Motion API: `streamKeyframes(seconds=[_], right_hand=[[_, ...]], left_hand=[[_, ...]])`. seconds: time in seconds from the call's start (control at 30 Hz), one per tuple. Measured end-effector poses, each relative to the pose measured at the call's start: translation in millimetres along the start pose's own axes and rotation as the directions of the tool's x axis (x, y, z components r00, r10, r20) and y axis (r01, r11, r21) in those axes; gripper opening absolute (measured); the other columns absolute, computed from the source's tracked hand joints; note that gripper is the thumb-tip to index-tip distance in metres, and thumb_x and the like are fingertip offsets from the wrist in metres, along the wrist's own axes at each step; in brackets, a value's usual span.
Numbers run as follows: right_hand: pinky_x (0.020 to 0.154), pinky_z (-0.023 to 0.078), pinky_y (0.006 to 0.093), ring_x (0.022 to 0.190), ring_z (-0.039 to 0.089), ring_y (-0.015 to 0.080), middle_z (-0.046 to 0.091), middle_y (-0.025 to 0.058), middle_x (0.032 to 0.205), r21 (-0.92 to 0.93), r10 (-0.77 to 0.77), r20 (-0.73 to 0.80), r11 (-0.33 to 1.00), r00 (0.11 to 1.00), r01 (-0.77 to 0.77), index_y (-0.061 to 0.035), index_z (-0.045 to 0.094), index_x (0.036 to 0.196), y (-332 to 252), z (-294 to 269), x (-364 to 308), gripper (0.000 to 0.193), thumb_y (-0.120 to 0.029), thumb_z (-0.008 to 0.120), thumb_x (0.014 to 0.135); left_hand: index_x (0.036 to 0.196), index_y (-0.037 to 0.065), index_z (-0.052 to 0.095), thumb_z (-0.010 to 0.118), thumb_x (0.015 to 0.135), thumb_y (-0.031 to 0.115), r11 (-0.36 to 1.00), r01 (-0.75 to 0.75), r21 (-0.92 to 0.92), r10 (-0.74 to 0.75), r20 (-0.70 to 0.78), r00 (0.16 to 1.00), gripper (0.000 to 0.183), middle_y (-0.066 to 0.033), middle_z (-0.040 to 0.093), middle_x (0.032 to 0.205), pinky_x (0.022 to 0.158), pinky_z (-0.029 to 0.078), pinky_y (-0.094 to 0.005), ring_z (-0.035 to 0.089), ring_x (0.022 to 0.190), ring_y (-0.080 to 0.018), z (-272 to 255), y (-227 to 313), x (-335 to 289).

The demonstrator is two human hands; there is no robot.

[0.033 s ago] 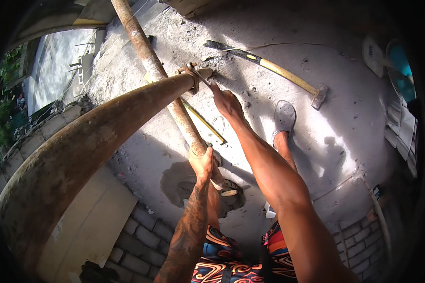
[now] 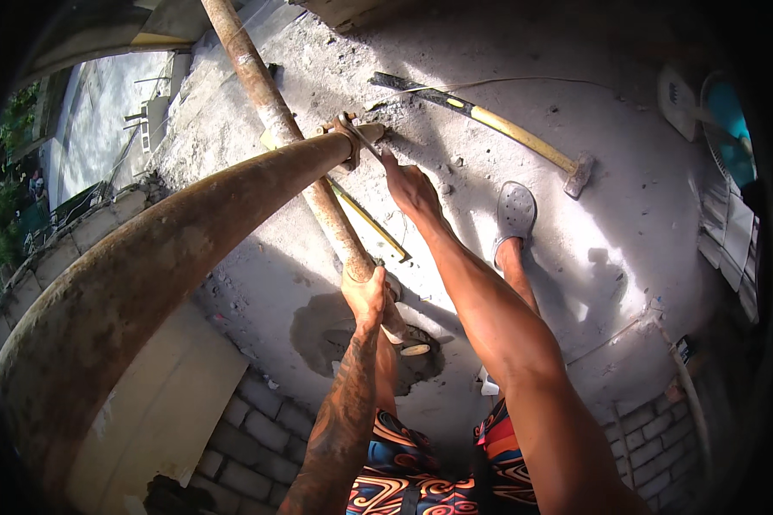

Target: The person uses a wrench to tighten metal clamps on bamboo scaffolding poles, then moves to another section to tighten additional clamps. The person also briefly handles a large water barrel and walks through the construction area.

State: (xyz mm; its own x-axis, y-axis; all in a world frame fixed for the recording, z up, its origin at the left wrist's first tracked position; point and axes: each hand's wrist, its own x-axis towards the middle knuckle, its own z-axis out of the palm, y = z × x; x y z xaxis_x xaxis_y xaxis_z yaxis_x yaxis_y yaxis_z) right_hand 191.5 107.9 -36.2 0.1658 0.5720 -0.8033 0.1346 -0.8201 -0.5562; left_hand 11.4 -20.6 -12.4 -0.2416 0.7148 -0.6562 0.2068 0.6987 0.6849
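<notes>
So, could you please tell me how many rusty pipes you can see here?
2: an upright pipe gripped by the left hand, and a thicker pipe crossing it, where the right hand works.

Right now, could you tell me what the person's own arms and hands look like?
Both arms are bare, with no sleeves or gloves. The left forearm carries dark tattoo patterns up to the left hand. The right forearm and right hand show no markings, watch or rings.

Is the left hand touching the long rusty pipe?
Touching. The head view shows the left hand wrapped around the long rusty metal pipe, with no gap between them.
</notes>
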Motion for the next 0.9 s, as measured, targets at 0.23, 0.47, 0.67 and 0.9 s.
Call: streamKeyframes(seconds=[0.23, 0.47, 0.67, 0.9], right_hand=[[0.075, 0.046, 0.0513, 0.076, 0.063, 0.0464, 0.065, 0.0309, 0.080, -0.001, -0.064, -0.091, 0.998, 0.994, 0.064, 0.0068, 0.063, 0.080, -17.9, -3.5, -17.2, 0.080, -0.064, 0.027, 0.096], [0.074, 0.047, 0.0550, 0.076, 0.064, 0.0463, 0.064, 0.0294, 0.077, -0.171, 0.021, -0.055, 0.985, 0.998, -0.030, -0.0074, 0.056, 0.115, -26.7, -3.1, -36.1, 0.051, -0.049, 0.030, 0.102], [0.062, 0.052, 0.0522, 0.058, 0.065, 0.0429, 0.062, 0.0267, 0.058, 0.028, 0.071, -0.099, 0.997, 0.993, -0.069, 0.0055, 0.068, 0.070, -44.7, -7.5, -47.0, 0.072, -0.053, 0.038, 0.100], [0.051, 0.045, 0.0463, 0.043, 0.053, 0.0303, 0.051, 0.0172, 0.045, 0.030, 0.149, -0.170, 0.989, 0.974, -0.146, 0.0037, 0.061, 0.059, -52.7, -9.7, -47.8, 0.077, -0.057, 0.038, 0.100]], left_hand=[[0.109, 0.000, 0.054, 0.072, 0.081, 0.010, 0.994, -0.112, -0.019, 0.112, 0.018, 0.994, 0.034, -0.0048, 0.060, 0.079, 0.056, 0.049, -0.0293, 0.057, 0.059, -0.0137, 4.9, 0.1, 10.4], [0.102, -0.001, 0.053, 0.066, 0.079, 0.000, 0.999, 0.030, -0.045, -0.029, 0.020, 0.999, 0.027, -0.0053, 0.058, 0.077, 0.047, 0.047, -0.0283, 0.053, 0.054, -0.0131, 9.3, 12.1, 5.4], [0.114, -0.006, 0.054, 0.073, 0.081, 0.007, 0.991, 0.056, 0.124, -0.051, -0.040, 0.998, 0.040, -0.0112, 0.066, 0.096, 0.077, 0.053, -0.0329, 0.063, 0.081, -0.0195, 8.9, 14.2, 5.9], [0.106, -0.005, 0.054, 0.069, 0.077, 0.005, 0.994, -0.083, 0.074, 0.086, -0.033, 0.996, 0.034, -0.0094, 0.062, 0.083, 0.059, 0.052, -0.0308, 0.059, 0.062, -0.0162, 16.3, 19.5, 7.3]])
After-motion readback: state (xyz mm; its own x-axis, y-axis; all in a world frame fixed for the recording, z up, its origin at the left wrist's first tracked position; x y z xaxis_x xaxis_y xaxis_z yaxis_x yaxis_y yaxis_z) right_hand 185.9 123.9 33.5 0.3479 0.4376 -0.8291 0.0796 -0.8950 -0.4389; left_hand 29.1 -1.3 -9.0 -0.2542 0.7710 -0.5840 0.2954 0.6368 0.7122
